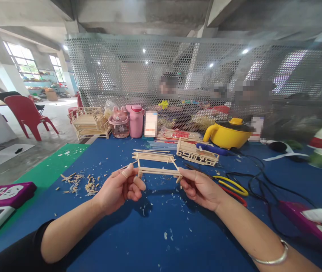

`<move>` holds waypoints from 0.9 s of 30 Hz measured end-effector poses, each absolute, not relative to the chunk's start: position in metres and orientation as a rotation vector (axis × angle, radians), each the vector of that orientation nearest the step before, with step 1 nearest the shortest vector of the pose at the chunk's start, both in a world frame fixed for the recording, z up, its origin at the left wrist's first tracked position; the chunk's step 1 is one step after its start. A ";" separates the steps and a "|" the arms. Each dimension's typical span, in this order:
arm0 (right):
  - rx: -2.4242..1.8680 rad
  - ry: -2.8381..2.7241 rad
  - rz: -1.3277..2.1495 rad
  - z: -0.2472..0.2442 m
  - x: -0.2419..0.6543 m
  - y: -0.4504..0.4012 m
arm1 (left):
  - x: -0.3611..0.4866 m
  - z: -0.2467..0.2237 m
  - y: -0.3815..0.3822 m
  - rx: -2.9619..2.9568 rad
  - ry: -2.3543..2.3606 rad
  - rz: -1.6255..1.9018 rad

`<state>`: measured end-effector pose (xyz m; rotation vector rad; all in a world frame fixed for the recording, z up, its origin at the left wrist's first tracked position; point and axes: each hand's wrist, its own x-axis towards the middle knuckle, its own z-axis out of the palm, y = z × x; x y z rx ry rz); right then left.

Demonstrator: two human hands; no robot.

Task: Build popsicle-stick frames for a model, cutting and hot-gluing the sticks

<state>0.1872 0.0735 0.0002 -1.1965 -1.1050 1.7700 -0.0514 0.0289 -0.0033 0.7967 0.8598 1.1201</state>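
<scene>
A small frame of thin wooden sticks [159, 171] is held up over the blue table, with its long bars running left to right. My left hand [124, 185] pinches its left end between thumb and fingers. At the right end, my right hand [199, 187] grips the frame near a short leg. Loose wooden sticks [154, 156] lie just behind it. Farther back to the right sits a stick-built model [196, 153] with a blue-handled tool [212, 149] against it. Short stick offcuts [77, 183] are scattered left of my left hand.
Yellow-handled pliers [231, 184] and black cables lie at the right. A yellow pot [229, 134], pink bottle [136, 121], pink jar [119, 122] and larger stick model [90, 122] line the back. People sit behind the perforated screen [138, 71]. Purple boxes flank both sides.
</scene>
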 end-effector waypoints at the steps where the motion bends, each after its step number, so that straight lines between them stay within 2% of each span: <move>1: -1.191 -1.126 1.759 0.000 0.187 0.073 | -0.051 -0.004 0.030 0.814 0.891 1.117; 9: -1.086 -1.198 1.811 0.004 0.186 0.068 | -0.053 -0.013 0.039 0.911 1.067 1.119; 16: -1.198 -1.434 1.500 0.003 0.180 0.064 | -0.050 -0.013 0.034 1.035 1.078 1.115; 22: -1.280 -1.289 1.751 0.005 0.186 0.067 | -0.055 -0.012 0.035 1.011 1.254 0.942; 27: -1.182 -1.319 1.751 0.011 0.188 0.065 | -0.057 -0.013 0.036 1.047 1.260 0.915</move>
